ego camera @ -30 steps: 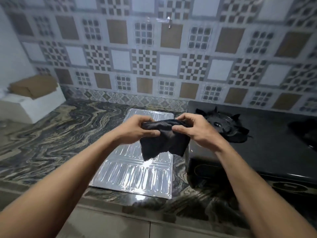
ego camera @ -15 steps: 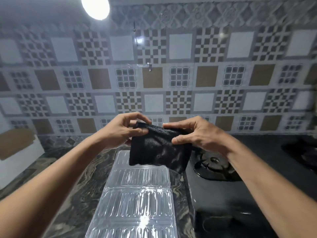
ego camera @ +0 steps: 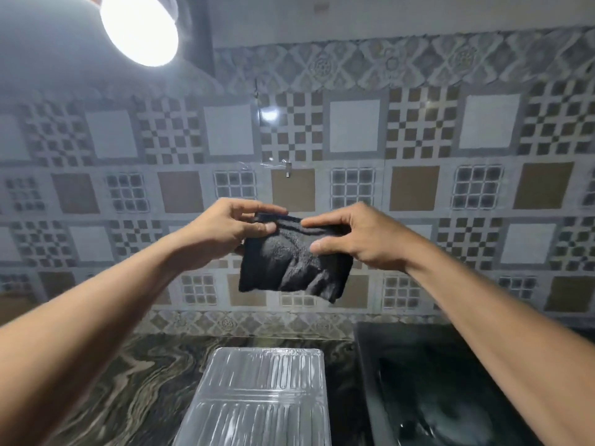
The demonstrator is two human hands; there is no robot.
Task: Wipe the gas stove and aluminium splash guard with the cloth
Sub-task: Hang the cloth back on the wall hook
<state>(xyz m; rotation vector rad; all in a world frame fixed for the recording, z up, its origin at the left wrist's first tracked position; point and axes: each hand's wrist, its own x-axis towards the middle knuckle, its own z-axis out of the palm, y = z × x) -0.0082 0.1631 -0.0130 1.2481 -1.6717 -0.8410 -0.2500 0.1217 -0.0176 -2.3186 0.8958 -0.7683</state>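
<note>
In the head view, the black cloth (ego camera: 291,259) has risen from over the aluminium splash guard (ego camera: 257,397) to hang before the tiled wall (ego camera: 415,188), now folded flatter. The left hand (ego camera: 222,233) and right hand (ego camera: 360,236) each pinch its top edge between thumb and fingers. Guard and gas stove (ego camera: 428,381) lie below, apparently unwiped: this looks like preparation, wiping yet to start.

Two hands (ego camera: 225,233) (ego camera: 360,239); one cloth (ego camera: 289,268); one splash guard (ego camera: 257,397); one stove (ego camera: 434,381); one lamp (ego camera: 141,27)
</note>
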